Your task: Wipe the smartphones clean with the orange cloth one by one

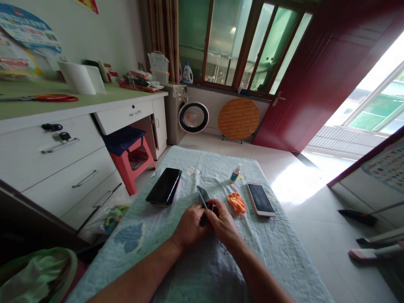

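Note:
Both hands meet over the middle of a table covered with a pale blue quilted cloth (202, 162). Between them a dark smartphone (203, 194) is held tilted, its upper end sticking out to the front left. My left hand (191, 223) is closed round its lower part, and my right hand (223, 221) grips it from the other side with the thumb on it. Fingers cover the phone's lower end. Just right of my right hand lies a crumpled orange cloth (236, 203). A small spray bottle (235, 173) with a white cap stands upright behind the cloth.
Left on the table is a stack of dark phones or tablets (164, 186); a gold-edged smartphone (261, 199) lies to the right. A pink stool (134, 162) and a white desk (63, 151) stand at left. A washing machine (176, 113) has its door open. A bin (71, 269) is lower left.

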{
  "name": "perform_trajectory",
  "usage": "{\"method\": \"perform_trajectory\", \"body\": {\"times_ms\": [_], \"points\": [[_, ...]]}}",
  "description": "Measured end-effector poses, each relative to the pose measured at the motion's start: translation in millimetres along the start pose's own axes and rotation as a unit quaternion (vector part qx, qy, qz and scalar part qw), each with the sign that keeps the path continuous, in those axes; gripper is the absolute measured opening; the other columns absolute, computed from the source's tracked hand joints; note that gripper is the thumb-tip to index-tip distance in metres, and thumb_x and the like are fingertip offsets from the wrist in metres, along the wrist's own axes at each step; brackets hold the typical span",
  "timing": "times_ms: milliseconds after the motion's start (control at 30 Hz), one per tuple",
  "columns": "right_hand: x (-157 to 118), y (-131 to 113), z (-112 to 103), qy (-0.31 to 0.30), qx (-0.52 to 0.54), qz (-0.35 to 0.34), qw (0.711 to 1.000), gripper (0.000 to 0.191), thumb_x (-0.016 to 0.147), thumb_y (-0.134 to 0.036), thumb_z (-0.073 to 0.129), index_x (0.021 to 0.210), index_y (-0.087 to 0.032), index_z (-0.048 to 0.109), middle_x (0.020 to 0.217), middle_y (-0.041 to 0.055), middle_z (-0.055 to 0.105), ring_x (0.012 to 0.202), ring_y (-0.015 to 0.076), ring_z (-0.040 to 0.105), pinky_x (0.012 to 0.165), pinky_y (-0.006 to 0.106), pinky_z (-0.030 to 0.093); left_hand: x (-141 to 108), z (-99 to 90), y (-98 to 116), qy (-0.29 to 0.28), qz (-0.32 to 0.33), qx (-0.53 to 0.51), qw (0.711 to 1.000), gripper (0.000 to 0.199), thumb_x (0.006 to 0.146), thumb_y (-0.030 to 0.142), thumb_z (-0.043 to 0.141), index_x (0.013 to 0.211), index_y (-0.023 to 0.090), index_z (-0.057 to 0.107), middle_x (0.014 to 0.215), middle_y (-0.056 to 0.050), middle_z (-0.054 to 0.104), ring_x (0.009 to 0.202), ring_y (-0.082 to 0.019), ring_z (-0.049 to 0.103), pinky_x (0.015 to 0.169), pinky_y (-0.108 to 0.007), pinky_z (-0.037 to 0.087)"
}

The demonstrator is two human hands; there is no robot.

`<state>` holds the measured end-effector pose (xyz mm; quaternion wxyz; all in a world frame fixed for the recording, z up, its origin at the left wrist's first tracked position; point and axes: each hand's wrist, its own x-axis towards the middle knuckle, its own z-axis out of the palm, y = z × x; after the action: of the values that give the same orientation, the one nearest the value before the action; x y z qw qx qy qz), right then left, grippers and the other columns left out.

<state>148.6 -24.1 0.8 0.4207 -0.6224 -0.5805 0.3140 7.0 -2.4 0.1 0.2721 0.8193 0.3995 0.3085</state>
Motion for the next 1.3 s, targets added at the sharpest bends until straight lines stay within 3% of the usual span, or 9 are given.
{"method": "perform_trajectory", "body": {"times_ms": [167,267,367,500,600,700,900,1300], "points": [[-1.0,2.5,-5.4,0.026,-0.063,-0.003,0.998,0.031,0.071,-0.027,0.061,0.101,-0.021,0.062,0.102,0.0049,0.062,0.09,0.02,0.06,0.085,0.034,0.048,3.9,-2.5,-8.3,0.025,-0.033,0.08,0.996,0.022,0.073,0.004,0.051,0.08,0.019,0.066,0.089,-0.005,0.066,0.093,-0.024,0.057,0.085,-0.036,0.047],[-3.7,8.9,-5.0,0.058,-0.144,-0.048,0.987,0.038,0.069,-0.023,0.061,0.107,-0.02,0.06,0.115,0.0082,0.059,0.105,0.0242,0.056,0.094,0.038,0.045,5.1,0.7,-13.5,0.047,-0.052,0.094,0.993,0.033,0.075,0.005,0.052,0.101,0.017,0.068,0.113,-0.008,0.067,0.107,-0.026,0.055,0.096,-0.041,0.045],[-7.4,14.6,-2.7,0.066,-0.252,-0.065,0.963,0.048,0.069,-0.02,0.062,0.117,-0.019,0.058,0.129,0.013,0.051,0.119,0.0292,0.048,0.102,0.043,0.039,5.1,5.1,-18.4,0.048,-0.06,0.108,0.991,0.041,0.077,0.006,0.052,0.115,0.015,0.065,0.123,-0.009,0.065,0.113,-0.026,0.054,0.1,-0.042,0.042],[-10.7,11.6,-3.4,0.054,-0.354,-0.058,0.932,0.056,0.075,-0.033,0.065,0.127,-0.016,0.053,0.134,0.0169,0.047,0.121,0.0333,0.044,0.103,0.045,0.035,4.1,7.5,-21.5,0.035,-0.066,0.136,0.988,0.043,0.08,0.008,0.052,0.121,0.013,0.063,0.125,-0.009,0.064,0.115,-0.026,0.052,0.102,-0.041,0.041],[-11.2,3.9,-7.5,0.043,-0.393,-0.042,0.918,0.062,0.078,-0.042,0.064,0.131,-0.014,0.051,0.121,0.0164,0.054,0.111,0.0328,0.049,0.098,0.044,0.038,3.4,6.9,-20.7,0.024,-0.067,0.157,0.985,0.04,0.08,0.009,0.054,0.119,0.014,0.066,0.126,-0.009,0.063,0.116,-0.027,0.051,0.103,-0.041,0.04],[-11.3,-1.0,-10.9,0.027,-0.41,-0.03,0.911,0.067,0.076,-0.046,0.066,0.132,-0.013,0.05,0.112,0.0156,0.057,0.106,0.0328,0.05,0.093,0.043,0.04,3.1,6.7,-19.7,0.015,-0.064,0.174,0.982,0.037,0.084,0.011,0.052,0.118,0.016,0.066,0.128,-0.009,0.062,0.117,-0.027,0.05,0.103,-0.042,0.04],[-10.9,2.5,-12.1,0.008,-0.381,-0.021,0.924,0.073,0.072,-0.044,0.067,0.134,-0.012,0.047,0.117,0.016,0.055,0.11,0.0322,0.049,0.094,0.04,0.041,3.2,8.3,-21.8,-0.014,-0.06,0.19,0.98,0.04,0.087,0.014,0.051,0.125,0.019,0.062,0.134,-0.007,0.058,0.121,-0.028,0.048,0.104,-0.044,0.038],[-7.1,12.6,-6.0,0.054,-0.368,-0.023,0.928,0.075,0.07,-0.035,0.063,0.138,-0.01,0.042,0.122,0.0177,0.053,0.117,0.0342,0.046,0.1,0.044,0.037,3.1,10.8,-20.3,-0.012,-0.067,0.218,0.973,0.042,0.088,0.014,0.049,0.13,0.015,0.058,0.137,-0.009,0.056,0.123,-0.028,0.047,0.106,-0.044,0.037]]}}
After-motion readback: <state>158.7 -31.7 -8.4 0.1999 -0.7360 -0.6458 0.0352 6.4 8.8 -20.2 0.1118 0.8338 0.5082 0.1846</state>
